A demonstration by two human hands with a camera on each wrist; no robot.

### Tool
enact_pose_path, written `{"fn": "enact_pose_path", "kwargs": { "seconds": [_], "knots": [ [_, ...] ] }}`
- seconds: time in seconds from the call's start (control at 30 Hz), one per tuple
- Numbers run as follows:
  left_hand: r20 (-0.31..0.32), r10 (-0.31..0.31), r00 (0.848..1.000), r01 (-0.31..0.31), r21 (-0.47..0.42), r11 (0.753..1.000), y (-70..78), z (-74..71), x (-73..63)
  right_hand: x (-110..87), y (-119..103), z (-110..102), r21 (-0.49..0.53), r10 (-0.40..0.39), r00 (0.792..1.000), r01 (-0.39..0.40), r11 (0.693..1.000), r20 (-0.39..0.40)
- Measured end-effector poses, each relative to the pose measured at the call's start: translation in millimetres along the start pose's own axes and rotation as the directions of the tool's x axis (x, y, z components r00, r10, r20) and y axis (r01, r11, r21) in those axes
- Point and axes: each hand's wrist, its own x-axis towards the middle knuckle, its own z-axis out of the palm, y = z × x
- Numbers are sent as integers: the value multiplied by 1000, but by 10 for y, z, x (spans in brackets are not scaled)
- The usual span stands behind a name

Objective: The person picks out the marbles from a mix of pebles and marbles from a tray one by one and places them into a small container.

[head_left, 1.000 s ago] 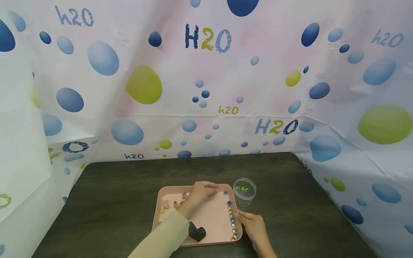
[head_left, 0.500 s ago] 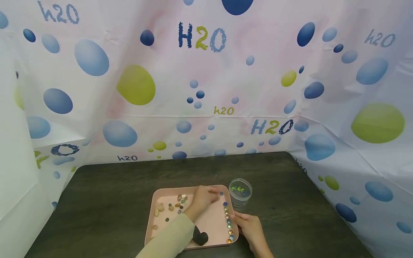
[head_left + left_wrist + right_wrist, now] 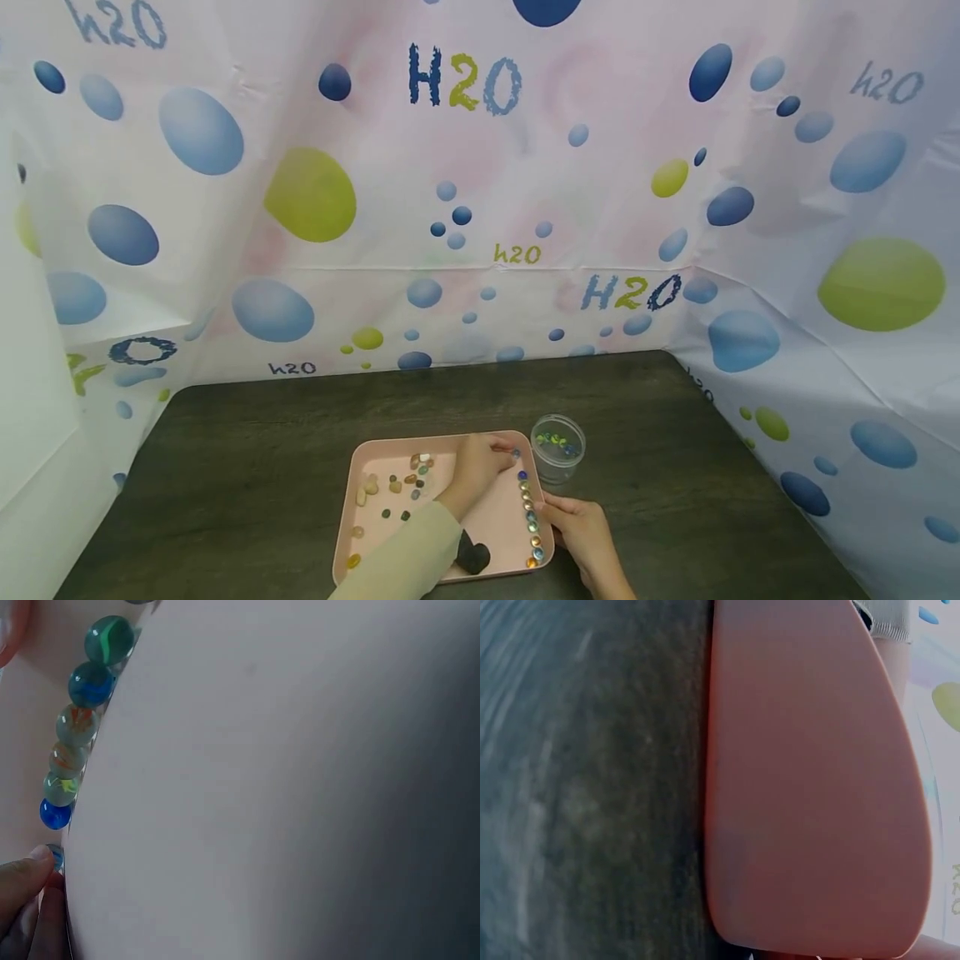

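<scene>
In the head view, my left hand (image 3: 476, 471) reaches across a pink tray (image 3: 498, 517) to its far right corner. Thumb and fingers pinch a clear blue marble (image 3: 58, 857), as the left wrist view shows. A short gap separates it from a deep blue marble (image 3: 55, 814), the end of a row of marbles (image 3: 530, 516) along the tray's right wall. My right hand (image 3: 585, 533) grips the tray's right side, thumb at the rim and its other fingers mostly hidden. The right wrist view shows the tray's outer wall (image 3: 817, 787).
A clear round tub (image 3: 558, 458) with several marbles stands beyond the tray's right corner. Small pebbles (image 3: 395, 485) lie scattered at the tray's left. A black stone (image 3: 474, 557) sits near the front, partly behind my sleeve (image 3: 408, 554). A printed curtain (image 3: 450, 167) surrounds the dark table (image 3: 247, 500).
My left fingertips have closed in on the separate marble, which has shifted slightly toward the row. The head view has turned a little. My right hand stays on the tray's side.
</scene>
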Motion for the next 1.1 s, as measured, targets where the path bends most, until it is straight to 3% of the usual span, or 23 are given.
{"fn": "enact_pose_path", "kwargs": {
  "seconds": [0.3, 0.57, 0.7, 0.9, 1.1],
  "knots": [
    [-5, 34, 999, -34, 50, 998, 52, 55, 14, -11, 10, 3, 42, -17, 1000, 16, 999, 11],
    [51, 25, 998, -28, 48, 998, 53, 32, -21, -50, 55, 4, 44, 14, 1000, -15, 999, 19],
    [72, 8, 997, -9, 16, 1000, 47, -4, -11, -46, 61, 28, 22, 4, 1000, -4, 1000, -2],
    [97, -59, 993, 66, -73, 995, 113, -76, 44, -11, 45, 43, 14, 2, 1000, -1, 1000, -28],
    [61, -116, 991, 118, -30, 993, 330, -173, 125, -2, 6, 48, -9, -22, 998, 22, 1000, -64]
  ]
}}
